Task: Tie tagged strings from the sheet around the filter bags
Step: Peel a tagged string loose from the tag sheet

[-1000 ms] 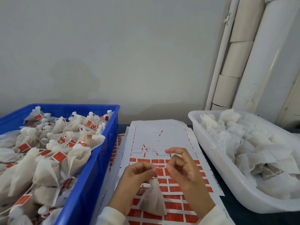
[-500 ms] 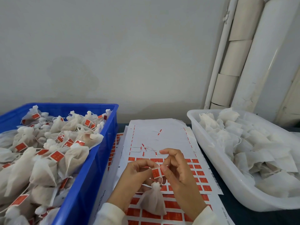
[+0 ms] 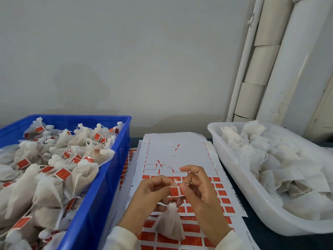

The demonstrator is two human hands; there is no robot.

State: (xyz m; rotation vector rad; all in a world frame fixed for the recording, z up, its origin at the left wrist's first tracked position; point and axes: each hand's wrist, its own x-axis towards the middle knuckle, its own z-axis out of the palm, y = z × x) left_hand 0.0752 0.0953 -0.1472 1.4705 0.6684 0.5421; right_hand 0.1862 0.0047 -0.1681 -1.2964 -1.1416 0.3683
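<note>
A white filter bag (image 3: 170,224) hangs between my hands above the sheet of red tags (image 3: 191,230). Its gathered neck sits just below a red tag (image 3: 175,191) on a white string. My left hand (image 3: 153,193) pinches the string beside the tag with thumb and fingers curled. My right hand (image 3: 200,192) pinches the other side of the string at the tag, its index finger raised and bent. The string's run around the bag neck is too thin to make out.
A blue crate (image 3: 100,186) at the left holds several tied, tagged bags. A white tub (image 3: 252,192) at the right holds several untied filter bags. The sheet's far half (image 3: 180,147) is white with tags removed. White pipes (image 3: 261,60) stand against the wall.
A second ago no tag showed between my fingers; now the red tag hangs between both hands above the bag neck. My hands have stayed close together, and the bag still hangs below them.
</note>
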